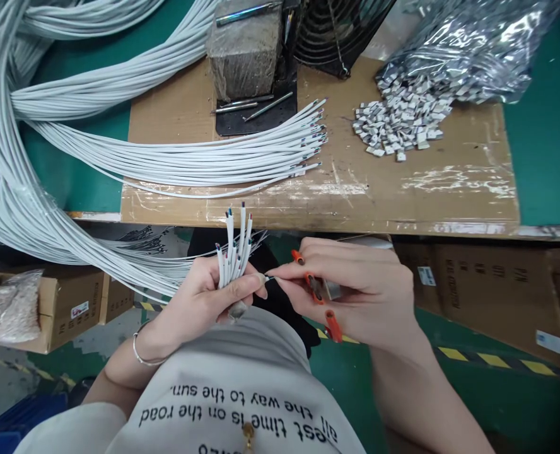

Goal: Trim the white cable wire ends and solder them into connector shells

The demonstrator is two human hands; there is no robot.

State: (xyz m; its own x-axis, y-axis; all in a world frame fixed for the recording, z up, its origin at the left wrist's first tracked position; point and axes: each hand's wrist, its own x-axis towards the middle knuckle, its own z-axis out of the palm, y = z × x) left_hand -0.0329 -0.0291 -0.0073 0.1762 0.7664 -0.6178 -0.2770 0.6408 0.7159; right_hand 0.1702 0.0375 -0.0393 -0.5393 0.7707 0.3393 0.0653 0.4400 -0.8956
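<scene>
— Green workbench with a cardboard sheet [450, 189] on top; what happens below the near edge of the sheet?
— The left hand [204, 302] is closed around white wires [233, 252], tips up. The right hand [355, 296] keeps an orange-handled tool [315, 287] against the palm, and its fingertips pinch one wire end [268, 277].
— Which step?
— I think one end is being prepared. The next move needs a steady bunch and a fine grip.
— Any writing?
— On the shirt [242, 403], upside down: "the way to the sun", "time is on the road". The box labels under the sheet are too small to read.
</scene>
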